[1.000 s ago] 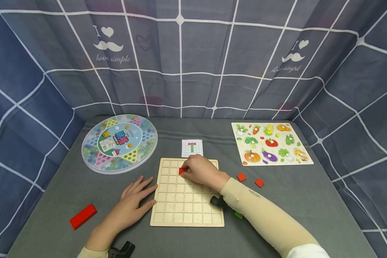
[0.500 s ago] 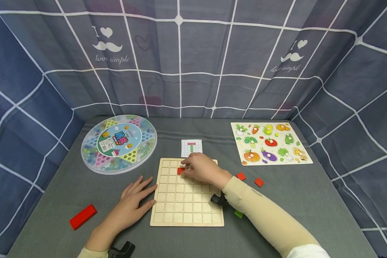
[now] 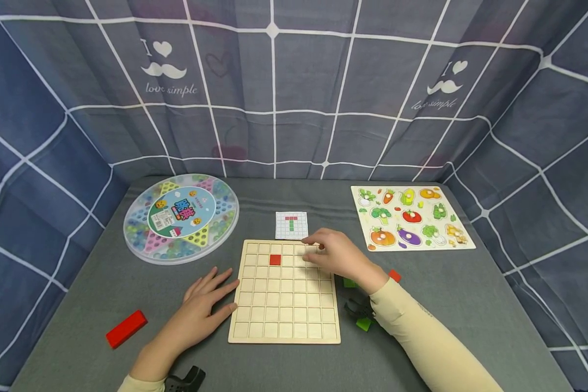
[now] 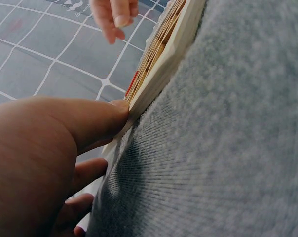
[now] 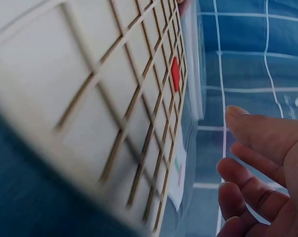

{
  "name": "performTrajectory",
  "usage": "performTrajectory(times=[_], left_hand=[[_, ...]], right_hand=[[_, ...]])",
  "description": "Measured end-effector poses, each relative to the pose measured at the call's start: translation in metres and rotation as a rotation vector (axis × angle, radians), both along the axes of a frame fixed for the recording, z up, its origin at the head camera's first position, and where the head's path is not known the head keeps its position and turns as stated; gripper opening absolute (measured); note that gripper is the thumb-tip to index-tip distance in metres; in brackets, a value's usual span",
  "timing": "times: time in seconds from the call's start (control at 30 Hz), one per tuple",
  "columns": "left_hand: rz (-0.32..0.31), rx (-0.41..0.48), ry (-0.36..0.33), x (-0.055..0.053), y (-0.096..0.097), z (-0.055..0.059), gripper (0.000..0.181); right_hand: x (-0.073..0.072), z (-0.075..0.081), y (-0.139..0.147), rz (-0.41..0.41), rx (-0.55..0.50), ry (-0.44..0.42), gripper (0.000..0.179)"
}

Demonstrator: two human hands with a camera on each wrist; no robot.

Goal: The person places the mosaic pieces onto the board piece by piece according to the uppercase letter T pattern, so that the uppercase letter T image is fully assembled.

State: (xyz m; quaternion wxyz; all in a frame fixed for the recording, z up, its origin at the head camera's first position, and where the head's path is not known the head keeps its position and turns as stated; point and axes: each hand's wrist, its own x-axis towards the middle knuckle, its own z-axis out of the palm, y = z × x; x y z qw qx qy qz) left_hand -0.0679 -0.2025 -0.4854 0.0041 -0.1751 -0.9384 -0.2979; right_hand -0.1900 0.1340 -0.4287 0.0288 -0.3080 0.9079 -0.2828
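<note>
One red tile (image 3: 275, 260) sits in the board (image 3: 285, 316), second row from the far edge, third cell from the left. Over the board's far right side hangs the right hand (image 3: 340, 253) — its grip slack, thumb and fingers parted, holding nothing. Spread-fingered, the left hand (image 3: 203, 310) touches the board's left edge, its grip holding nothing either. Two green tiles (image 3: 363, 324) and another red one (image 3: 394, 275) lie on the counter (image 3: 475, 305), near the right arm. Just beyond the board is a gridded card (image 3: 291, 225); left of the left hand — a red block (image 3: 126, 329).
</note>
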Motion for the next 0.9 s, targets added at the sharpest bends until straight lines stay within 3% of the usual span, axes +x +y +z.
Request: performTrajectory(times=[0.7, 0.9], left_hand=[[0.009, -0.011, -0.006, -0.001, 0.0, 0.001, 0.053], [0.008, 0.0, -0.013, 0.0, 0.001, 0.002, 0.052]], right_hand=[[0.028, -0.013, 0.11, -0.272, -0.046, -0.053, 0.043], [0.03, -0.02, 0.127, -0.293, -0.036, -0.039, 0.041]])
